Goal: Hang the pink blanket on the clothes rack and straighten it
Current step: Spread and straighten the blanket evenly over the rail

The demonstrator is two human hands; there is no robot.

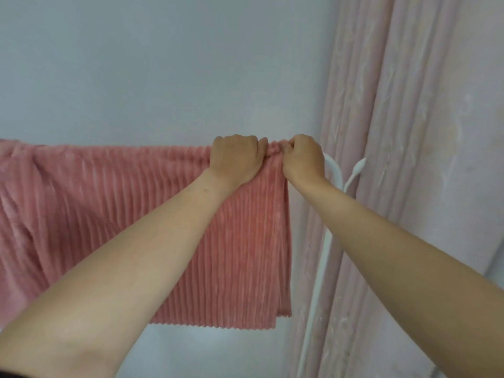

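Note:
The pink ribbed blanket (136,214) hangs folded over the top bar of a white clothes rack (331,170), spreading from the left edge of the view to the bar's right end. Its lower hem runs ragged near the bottom middle, and the left part is creased. My left hand (234,159) grips the blanket's top fold near its right end. Right beside it, my right hand (302,156) pinches a bunched bit of the same top fold at the blanket's right corner. The bar itself is hidden under the fabric; only the rack's right post and hook show.
A pale grey-blue wall fills the background. Pale pink curtains (409,159) hang along the right, just behind the rack's white post and its curved hook (357,167).

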